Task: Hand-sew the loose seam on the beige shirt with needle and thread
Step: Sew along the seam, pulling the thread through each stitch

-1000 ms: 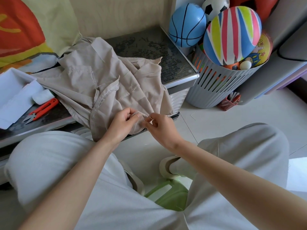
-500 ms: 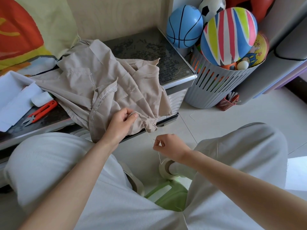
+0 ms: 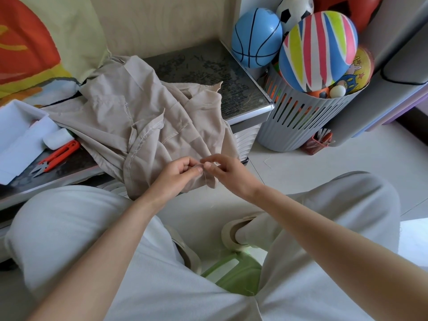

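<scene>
Where the beige shirt spills over the front edge of the table, the left hand pinches its hanging hem between curled fingers and thumb. The right hand, just beside it, seems to pinch a pale thread that dangles below; the needle is too small to make out. Orange thread snips lie near the left front edge. Beyond the right corner stands a grey basket of balls.

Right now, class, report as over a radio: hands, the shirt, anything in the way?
Left hand pinches beige shirt edge. Right hand fingertips at same spot; needle too small to see. Thread hangs below. Orange snips lie aside on table, apart from hands.
</scene>
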The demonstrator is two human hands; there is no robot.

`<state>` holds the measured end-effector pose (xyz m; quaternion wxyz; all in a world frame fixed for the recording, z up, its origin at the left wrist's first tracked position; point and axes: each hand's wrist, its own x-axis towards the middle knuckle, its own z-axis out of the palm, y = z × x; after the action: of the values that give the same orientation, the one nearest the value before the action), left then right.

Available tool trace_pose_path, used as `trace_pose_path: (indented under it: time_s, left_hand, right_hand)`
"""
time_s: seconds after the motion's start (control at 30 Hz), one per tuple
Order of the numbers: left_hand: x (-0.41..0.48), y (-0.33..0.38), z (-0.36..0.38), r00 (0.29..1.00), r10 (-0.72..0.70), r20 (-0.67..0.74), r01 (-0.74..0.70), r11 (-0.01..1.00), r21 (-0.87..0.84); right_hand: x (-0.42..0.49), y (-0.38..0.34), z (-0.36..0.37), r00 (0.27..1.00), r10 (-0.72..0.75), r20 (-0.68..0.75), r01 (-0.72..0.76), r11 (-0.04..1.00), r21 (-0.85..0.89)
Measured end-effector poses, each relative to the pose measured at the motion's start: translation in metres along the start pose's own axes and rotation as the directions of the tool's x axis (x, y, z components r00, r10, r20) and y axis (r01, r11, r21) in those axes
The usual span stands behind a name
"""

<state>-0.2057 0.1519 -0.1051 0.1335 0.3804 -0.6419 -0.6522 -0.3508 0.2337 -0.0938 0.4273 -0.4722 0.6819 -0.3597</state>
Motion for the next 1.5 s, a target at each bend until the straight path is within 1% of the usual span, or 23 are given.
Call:
trace_pose_path:
  time_s: [0.03, 0.1, 0.2, 0.27, 0.3, 0.33, 0.4, 0.43, 0.47, 0.63, 0.7, 0.8, 0.87, 0.93, 0.97, 1.07, 1.17, 1.2, 1.27, 1.33, 1.37, 1.43, 1.5]
  left_hand:
    - [-0.001, 0.001, -0.001, 1.000, -0.004, 0.003, 0.004, 1.000, 0.002]
    - [-0.002, 0.005, -0.001, 1.000, -0.010, -0.010, 0.010, 1.000, 0.009]
    - [-0.002, 0.006, 0.000, 0.999, 0.008, -0.046, -0.006, 0.998, 0.057]
    - [-0.004, 0.004, -0.003, 0.996, 0.054, -0.065, -0.041, 0.982, 0.185]
    - [-0.004, 0.001, -0.005, 0.992, 0.086, -0.090, -0.053, 0.948, 0.314]
    - [-0.005, -0.003, -0.008, 0.980, 0.151, -0.128, -0.073, 0.875, 0.478]
    - [-0.006, -0.009, -0.013, 0.925, 0.343, -0.162, -0.107, 0.646, 0.756]
    - [-0.007, -0.011, -0.015, 0.897, 0.411, -0.164, -0.106, 0.559, 0.823]
    - [-0.008, -0.010, -0.016, 0.874, 0.454, -0.174, -0.095, 0.510, 0.855]
    - [-0.016, 0.005, -0.017, 0.759, 0.602, -0.248, -0.011, 0.392, 0.920]
    - [-0.015, 0.004, -0.019, 0.770, 0.576, -0.273, -0.013, 0.443, 0.897]
    - [-0.011, -0.004, -0.024, 0.851, 0.451, -0.270, -0.062, 0.596, 0.801]
    - [-0.011, -0.008, -0.025, 0.889, 0.377, -0.258, -0.047, 0.637, 0.769]
    - [-0.011, -0.009, -0.024, 0.900, 0.348, -0.262, -0.035, 0.657, 0.753]
    - [-0.010, -0.010, -0.025, 0.889, 0.376, -0.261, -0.048, 0.642, 0.765]
    - [-0.007, -0.011, -0.029, 0.846, 0.476, -0.240, -0.059, 0.531, 0.845]
    - [-0.006, -0.010, -0.033, 0.882, 0.422, -0.210, -0.027, 0.489, 0.872]
    - [-0.007, -0.010, -0.033, 0.891, 0.411, -0.195, -0.039, 0.496, 0.868]
    - [-0.011, -0.010, -0.031, 0.897, 0.415, -0.151, -0.125, 0.566, 0.815]
    - [-0.016, -0.006, -0.029, 0.887, 0.441, -0.134, -0.203, 0.634, 0.746]
    - [-0.016, -0.003, -0.029, 0.876, 0.464, -0.135, -0.228, 0.643, 0.731]
    - [-0.012, 0.002, -0.033, 0.845, 0.520, -0.126, -0.243, 0.583, 0.775]
    - [-0.001, 0.000, -0.040, 0.848, 0.520, -0.098, -0.195, 0.478, 0.856]
  right_hand:
    - [0.002, -0.002, 0.000, 0.999, 0.001, 0.048, -0.001, 1.000, -0.012]
    - [0.006, 0.000, -0.001, 0.997, 0.014, 0.073, -0.012, 1.000, -0.029]
    - [0.011, 0.008, -0.003, 1.000, 0.008, 0.018, -0.008, 1.000, -0.007]
    - [0.013, 0.012, -0.007, 0.999, 0.025, -0.035, -0.025, 1.000, 0.000]
    - [0.014, 0.014, -0.010, 0.997, 0.037, -0.068, -0.037, 0.999, -0.003]
    - [0.014, 0.015, -0.013, 0.994, 0.052, -0.100, -0.053, 0.999, -0.005]
    - [0.014, 0.016, -0.016, 0.986, 0.087, -0.140, -0.086, 0.996, 0.013]
    - [0.016, 0.017, -0.017, 0.983, 0.098, -0.156, -0.096, 0.995, 0.016]
    - [0.017, 0.017, -0.018, 0.980, 0.103, -0.168, -0.104, 0.995, 0.008]
    - [0.023, 0.013, -0.023, 0.961, 0.102, -0.258, -0.118, 0.992, -0.051]
    - [0.027, 0.012, -0.026, 0.951, 0.097, -0.294, -0.122, 0.990, -0.069]
    - [0.031, 0.012, -0.029, 0.940, 0.103, -0.326, -0.136, 0.988, -0.077]
    - [0.031, 0.011, -0.030, 0.935, 0.097, -0.340, -0.131, 0.988, -0.080]
    - [0.031, 0.013, -0.030, 0.929, 0.104, -0.355, -0.145, 0.985, -0.090]
    - [0.032, 0.014, -0.030, 0.925, 0.111, -0.365, -0.156, 0.983, -0.096]
    - [0.035, 0.017, -0.030, 0.914, 0.126, -0.385, -0.178, 0.979, -0.102]
    - [0.037, 0.019, -0.030, 0.913, 0.133, -0.387, -0.185, 0.978, -0.099]
    - [0.037, 0.020, -0.030, 0.912, 0.135, -0.387, -0.187, 0.977, -0.100]
    - [0.038, 0.022, -0.030, 0.911, 0.138, -0.388, -0.195, 0.974, -0.113]
    - [0.039, 0.023, -0.032, 0.911, 0.144, -0.386, -0.210, 0.968, -0.136]
    - [0.039, 0.024, -0.032, 0.912, 0.150, -0.382, -0.220, 0.965, -0.146]
    - [0.040, 0.026, -0.032, 0.914, 0.162, -0.373, -0.234, 0.960, -0.157]
    - [0.041, 0.028, -0.031, 0.913, 0.171, -0.370, -0.244, 0.957, -0.159]
